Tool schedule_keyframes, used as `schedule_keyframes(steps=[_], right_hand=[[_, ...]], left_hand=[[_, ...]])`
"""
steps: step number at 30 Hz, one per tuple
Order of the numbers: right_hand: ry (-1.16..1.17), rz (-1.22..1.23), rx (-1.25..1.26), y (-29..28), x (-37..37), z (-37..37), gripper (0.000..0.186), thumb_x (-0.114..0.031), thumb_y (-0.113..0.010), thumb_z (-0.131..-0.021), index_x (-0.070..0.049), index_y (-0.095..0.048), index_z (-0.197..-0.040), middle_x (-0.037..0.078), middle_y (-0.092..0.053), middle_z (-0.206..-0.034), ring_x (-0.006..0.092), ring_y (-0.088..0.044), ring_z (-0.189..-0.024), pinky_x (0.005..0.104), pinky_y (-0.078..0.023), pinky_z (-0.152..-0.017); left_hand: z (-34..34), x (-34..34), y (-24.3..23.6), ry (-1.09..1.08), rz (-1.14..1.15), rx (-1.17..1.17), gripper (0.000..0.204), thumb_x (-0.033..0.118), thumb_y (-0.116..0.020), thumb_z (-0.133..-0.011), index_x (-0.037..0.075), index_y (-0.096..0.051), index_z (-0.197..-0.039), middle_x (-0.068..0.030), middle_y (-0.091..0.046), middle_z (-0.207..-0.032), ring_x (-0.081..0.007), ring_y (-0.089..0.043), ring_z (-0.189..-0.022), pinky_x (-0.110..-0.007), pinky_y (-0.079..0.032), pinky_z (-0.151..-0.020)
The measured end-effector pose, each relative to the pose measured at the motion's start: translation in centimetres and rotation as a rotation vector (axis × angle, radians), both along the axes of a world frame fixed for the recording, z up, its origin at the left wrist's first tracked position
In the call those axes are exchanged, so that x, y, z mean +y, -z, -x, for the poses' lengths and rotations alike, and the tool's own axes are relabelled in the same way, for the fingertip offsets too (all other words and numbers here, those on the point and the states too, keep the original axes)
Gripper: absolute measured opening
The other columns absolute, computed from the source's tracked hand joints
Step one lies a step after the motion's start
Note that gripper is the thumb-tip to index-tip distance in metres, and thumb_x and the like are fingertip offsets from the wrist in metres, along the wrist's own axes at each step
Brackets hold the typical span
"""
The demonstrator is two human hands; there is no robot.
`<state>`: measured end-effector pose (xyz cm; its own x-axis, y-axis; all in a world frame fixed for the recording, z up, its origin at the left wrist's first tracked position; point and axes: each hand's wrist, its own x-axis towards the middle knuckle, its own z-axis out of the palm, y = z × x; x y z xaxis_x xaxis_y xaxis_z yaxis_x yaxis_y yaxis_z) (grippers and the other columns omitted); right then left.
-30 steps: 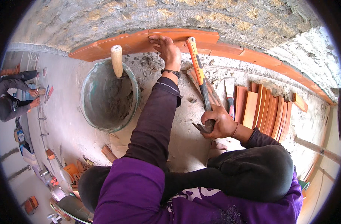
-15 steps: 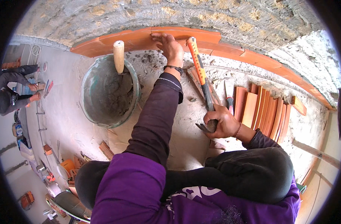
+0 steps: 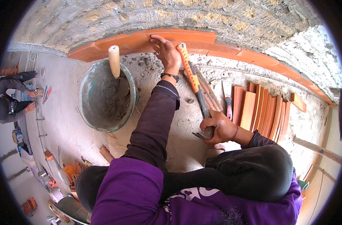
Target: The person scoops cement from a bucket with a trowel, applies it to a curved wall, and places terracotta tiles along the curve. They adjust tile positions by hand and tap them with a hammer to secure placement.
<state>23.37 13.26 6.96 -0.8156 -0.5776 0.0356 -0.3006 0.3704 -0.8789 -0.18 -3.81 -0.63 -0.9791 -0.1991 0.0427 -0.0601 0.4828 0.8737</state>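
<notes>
I am seeing the fingers (image 3: 155, 38) of the left hand (image 3: 167, 54) loosely spread and slightly bent, reaching over the far orange wall tile (image 3: 182, 36) near its left end; how firmly they are pressing I cannot tell. The right hand (image 3: 222, 126) is curling its fingers around the head end of a hammer (image 3: 193, 77), whose orange and black handle is slanting away to the far left. The handle's tip is coming right up by the tile row (image 3: 246, 55), though I cannot tell whether it is touching.

Just right of the hammer, some reddish-brown strips (image 3: 211, 95) are lying on the floor (image 3: 178, 144). Further right, a flat-bladed tool (image 3: 228, 103) is resting just beside a stack of tiles (image 3: 266, 112), with one loose tile (image 3: 298, 102) lying past its far right end. A thin cord (image 3: 240, 42) is running along the top of the tile row.

Left of the left arm, I am looking into a round bucket (image 3: 83, 107) holding grey mortar (image 3: 120, 101); a wooden handle (image 3: 114, 62) is sticking up across its far rim. Well apart, at the far left, a co-worker (image 3: 10, 95) is bending over the floor with both hands low.
</notes>
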Motion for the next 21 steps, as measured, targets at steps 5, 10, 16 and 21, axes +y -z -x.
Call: schedule_keyframes(steps=[5, 10, 16, 21], right_hand=[[0.057, 0.002, 0.006, 0.0, 0.4, 1.1, 0.032, -0.016, -0.084, -0.055, -0.011, -0.062, -0.078, 0.009, -0.056, -0.069, 0.0309, -0.058, -0.071, 0.0405, -0.044, -0.063], [0.074, 0.013, 0.029, 0.0, 0.5, 0.8, 0.032, -0.015, -0.084, -0.055, -0.01, -0.061, -0.078, 0.008, -0.057, -0.069, 0.03, -0.058, -0.071, 0.0401, -0.043, -0.062], [0.088, 0.056, -0.037, -0.6, 0.9, 0.6, 0.03, -0.014, -0.083, -0.056, -0.01, -0.061, -0.076, 0.01, -0.055, -0.07, 0.0311, -0.057, -0.07, 0.0413, -0.043, -0.062], [0.08, 0.014, -0.016, -0.5, 1.2, 0.5, 0.03, -0.015, -0.084, -0.056, -0.01, -0.061, -0.075, 0.011, -0.055, -0.075, 0.0308, -0.058, -0.073, 0.0409, -0.044, -0.063]], left_hand=[[0.4, -0.2, 0.7, 0.006, -0.109, 0.07, 0.073, 0.058, -0.008, -0.101, 0.012, 0.013, -0.154, -0.0232, 0.005, -0.161, -0.0548, 0.0, -0.144, -0.067, -0.007, -0.112], [-0.1, 0.0, 0.0, 0.005, -0.185, -0.001, 0.075, 0.061, -0.008, -0.099, 0.015, 0.012, -0.155, -0.0209, 0.006, -0.162, -0.0539, 0.003, -0.144, -0.068, -0.005, -0.111], [-1.1, 1.4, -0.2, 0.08, -0.161, 0.176, 0.079, 0.062, -0.008, -0.099, 0.007, 0.005, -0.155, -0.0281, 0.005, -0.16, -0.0469, 0.007, -0.147, -0.058, -0.001, -0.116], [-2.4, 3.2, 0.0, 0.228, -0.157, 0.263, 0.079, 0.057, -0.009, -0.102, -0.003, 0.0, -0.153, -0.0321, 0.004, -0.158, -0.0426, 0.01, -0.148, -0.052, 0.001, -0.118]])
